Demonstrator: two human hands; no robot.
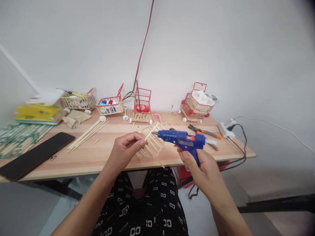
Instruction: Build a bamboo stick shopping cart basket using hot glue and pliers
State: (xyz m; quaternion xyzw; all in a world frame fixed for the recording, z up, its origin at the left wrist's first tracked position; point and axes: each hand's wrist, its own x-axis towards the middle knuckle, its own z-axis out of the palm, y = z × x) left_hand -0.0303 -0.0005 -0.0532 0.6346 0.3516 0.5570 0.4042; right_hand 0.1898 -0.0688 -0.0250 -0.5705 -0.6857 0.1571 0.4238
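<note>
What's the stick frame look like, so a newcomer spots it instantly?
Find the wooden table and go to its front edge, between the left hand and the blue glue gun. The stick frame is the tilted lattice of pale sticks at that hand's fingertips. Unlike the carts behind, it shows no red parts or wheels.

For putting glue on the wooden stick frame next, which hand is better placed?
Probably the right hand: it grips the blue glue gun, whose nozzle is near the wooden stick frame. The left hand is occupied, pinching at the frame's side.
</note>
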